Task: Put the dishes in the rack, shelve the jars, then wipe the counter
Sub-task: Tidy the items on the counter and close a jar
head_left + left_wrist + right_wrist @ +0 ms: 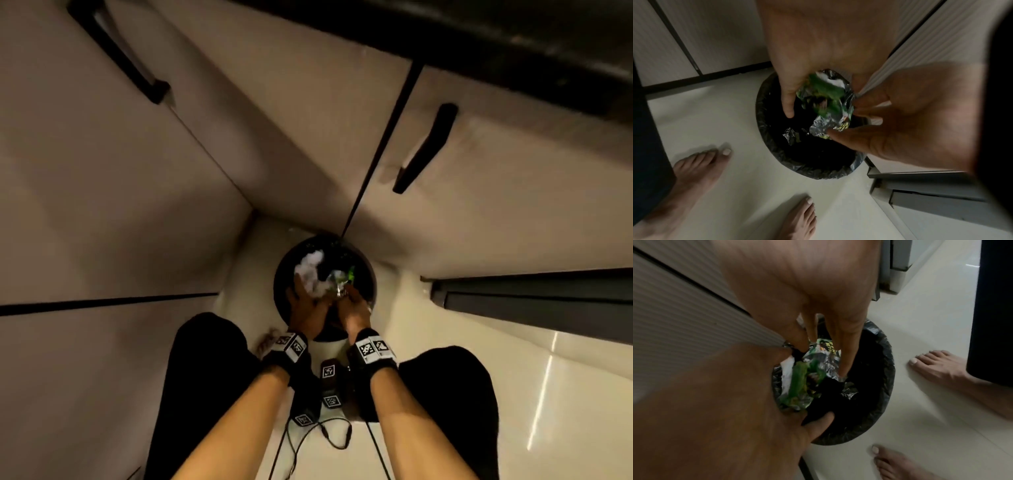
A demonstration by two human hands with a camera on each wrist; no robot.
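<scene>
Step in hand: both hands hold crumpled rubbish over a bin; judged a clearing step ahead of wiping the counter.
Left hand [306, 306]: fingers curled round a wad of white paper [310, 270] and the green end of a wrapper [825, 97]; gripping.
Right hand [354, 310]: fingertips [840, 134] pinch the silver end of the wrapper; gripping.
Key relation: the wrapper spans the two hands, its long axis running roughly from 11 o'clock to 5 o'clock in the left wrist view, and hangs directly above the bin [764, 129] opening. The drop path is straight down; both hands are equally near.
Bin position: on the floor [719, 113] at 12 o'clock from the person's bare feet [701, 164], pushed into the corner formed by the cabinet doors [308, 130].
Wrapper material: thin metallised foil film, green and yellow print outside, silver inside, heavily creased; judged light and springy, likely to unfold on release.
Paper material: soft, white, crumpled.
Bin material: round, lined with a wrinkled glossy black bag [885, 356]; a scrap of foil lies inside.
Cabinet surfaces: pale, finely ribbed, with dark bar handles [424, 147].
Task things: dishes, jars and rack are not in view; only the dark counter edge [513, 37] shows at 1 o'clock in the head view.
Risk: light film may catch on the bag rim.
</scene>
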